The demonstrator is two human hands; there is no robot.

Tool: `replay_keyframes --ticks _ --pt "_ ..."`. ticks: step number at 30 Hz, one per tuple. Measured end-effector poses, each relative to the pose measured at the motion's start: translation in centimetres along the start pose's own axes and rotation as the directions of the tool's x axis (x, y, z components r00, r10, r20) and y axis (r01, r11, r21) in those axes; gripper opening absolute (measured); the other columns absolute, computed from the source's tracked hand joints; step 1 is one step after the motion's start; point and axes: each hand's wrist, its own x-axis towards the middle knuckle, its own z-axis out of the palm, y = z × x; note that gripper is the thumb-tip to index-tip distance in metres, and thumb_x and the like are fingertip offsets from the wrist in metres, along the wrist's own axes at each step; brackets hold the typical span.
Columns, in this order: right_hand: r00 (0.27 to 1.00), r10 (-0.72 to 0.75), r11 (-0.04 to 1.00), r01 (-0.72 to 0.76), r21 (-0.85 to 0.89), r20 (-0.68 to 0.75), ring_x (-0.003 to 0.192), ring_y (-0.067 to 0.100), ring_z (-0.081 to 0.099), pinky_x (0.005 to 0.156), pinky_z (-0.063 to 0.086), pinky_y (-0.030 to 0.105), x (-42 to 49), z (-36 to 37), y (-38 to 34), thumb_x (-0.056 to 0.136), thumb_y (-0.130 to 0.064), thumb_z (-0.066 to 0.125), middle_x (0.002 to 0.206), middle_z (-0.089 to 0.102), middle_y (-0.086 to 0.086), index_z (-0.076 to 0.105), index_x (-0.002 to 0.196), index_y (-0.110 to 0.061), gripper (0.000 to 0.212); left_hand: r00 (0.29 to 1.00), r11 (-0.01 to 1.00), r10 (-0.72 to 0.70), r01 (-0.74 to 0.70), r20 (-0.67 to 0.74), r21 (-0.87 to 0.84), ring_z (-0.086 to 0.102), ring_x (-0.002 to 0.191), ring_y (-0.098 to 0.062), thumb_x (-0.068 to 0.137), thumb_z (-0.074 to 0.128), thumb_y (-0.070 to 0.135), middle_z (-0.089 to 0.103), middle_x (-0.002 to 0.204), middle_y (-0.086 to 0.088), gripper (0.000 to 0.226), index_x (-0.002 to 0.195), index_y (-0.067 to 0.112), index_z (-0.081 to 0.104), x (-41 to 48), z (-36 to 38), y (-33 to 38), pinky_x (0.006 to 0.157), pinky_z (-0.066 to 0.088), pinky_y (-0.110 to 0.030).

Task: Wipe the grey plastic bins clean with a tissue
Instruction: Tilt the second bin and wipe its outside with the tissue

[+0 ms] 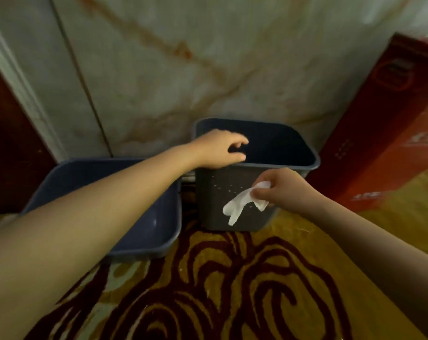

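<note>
Patterned carpet (232, 278) is lying nearest, running up to the marble wall (159, 69). Against that wall the right grey bin (232, 217) is standing upright, with the left grey bin (146, 231) just beside it, seemingly tipped toward the camera. A red box (379, 131) is leaning on the upright bin's far right. The left hand (220, 149) is curling over that bin's near rim, gripping it. The right hand (284, 190) is pinching a white tissue (242, 202) against its front wall.
</note>
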Motion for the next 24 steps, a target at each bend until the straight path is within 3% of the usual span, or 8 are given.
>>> replay_keyframes --ticks 2,4,7,14,16,19,22,24 --pt "0.997 0.080 0.992 -0.079 0.099 -0.012 0.066 0.011 0.066 0.050 0.052 0.016 -1.1 -1.1 2.2 0.082 -0.016 0.063 0.078 0.067 0.001 0.065 0.082 -0.017 0.002 0.976 0.995 -0.010 -0.012 0.216 0.103 0.054 0.115 -0.020 0.089 0.050 0.034 0.057 0.131 -0.003 0.043 0.130 0.020 0.048 1.1 1.6 0.8 0.094 0.039 -0.030" --pt "0.992 0.123 0.988 -0.118 0.103 -0.038 0.065 0.012 0.067 0.053 0.055 0.020 -2.0 -1.9 4.0 0.084 -0.015 0.063 0.078 0.066 0.001 0.063 0.083 -0.016 0.002 0.961 0.989 -0.018 -0.023 0.277 0.144 0.057 0.101 -0.019 0.090 0.048 0.032 0.062 0.118 -0.005 0.030 0.115 0.017 0.057 1.7 2.6 0.9 0.085 0.045 -0.034" --pt "0.988 0.124 0.992 -0.121 0.029 -0.092 0.063 0.013 0.067 0.054 0.056 0.021 -2.7 -2.5 5.8 0.085 -0.013 0.062 0.075 0.065 0.000 0.063 0.085 -0.015 0.002 0.979 0.986 -0.034 0.001 0.203 0.164 0.054 0.086 -0.015 0.091 0.046 0.029 0.064 0.105 -0.004 0.021 0.102 0.017 0.060 2.0 3.1 0.9 0.073 0.040 -0.030" --pt "0.975 0.135 0.988 -0.120 0.095 -0.174 0.060 0.016 0.068 0.049 0.055 0.020 -4.0 -5.4 7.4 0.080 -0.011 0.063 0.071 0.068 0.006 0.067 0.076 -0.014 0.006 0.994 0.991 -0.099 0.103 -0.045 0.088 0.058 0.087 -0.024 0.091 0.046 0.027 0.066 0.097 -0.010 0.029 0.097 0.006 0.064 2.7 1.9 2.2 0.074 0.042 -0.034" --pt "0.954 0.140 0.984 -0.105 0.143 -0.264 0.064 0.020 0.068 0.054 0.058 0.028 -4.1 -6.3 7.2 0.079 -0.013 0.064 0.072 0.068 0.007 0.066 0.075 -0.014 0.005 0.981 0.983 -0.174 0.179 -0.089 0.046 0.055 0.083 -0.024 0.090 0.048 0.025 0.061 0.088 -0.013 0.031 0.092 -0.001 0.065 2.9 0.9 2.4 0.071 0.038 -0.030" --pt "0.871 0.091 0.993 -0.045 0.106 -0.483 0.071 0.023 0.062 0.056 0.049 0.031 -3.9 -7.1 6.6 0.080 -0.018 0.060 0.073 0.064 0.005 0.064 0.084 -0.011 0.009 0.926 0.918 -0.361 0.331 -0.111 -0.217 0.049 0.075 -0.019 0.087 0.055 0.023 0.053 0.079 -0.014 0.018 0.082 0.009 0.063 2.3 0.0 2.7 0.066 0.032 -0.027" --pt "0.763 0.032 0.998 0.014 0.065 -0.645 0.062 0.008 0.051 0.050 0.035 0.024 -3.4 -6.8 5.6 0.084 -0.021 0.054 0.076 0.058 0.000 0.062 0.091 -0.013 0.013 0.849 0.735 -0.524 0.405 -0.076 -0.543 0.056 0.072 -0.023 0.085 0.059 0.018 0.059 0.078 -0.016 0.024 0.089 -0.004 0.067 1.4 0.2 3.0 0.067 0.042 -0.028" --pt "0.716 0.043 0.994 0.038 0.101 -0.697 0.063 0.009 0.051 0.051 0.033 0.025 -2.5 -6.3 4.6 0.086 -0.021 0.053 0.080 0.059 0.001 0.061 0.094 -0.014 0.014 0.805 0.594 -0.593 0.431 -0.008 -0.679 0.059 0.065 -0.023 0.085 0.059 0.015 0.062 0.076 -0.014 0.019 0.083 -0.002 0.065 0.6 0.7 3.2 0.062 0.048 -0.028"
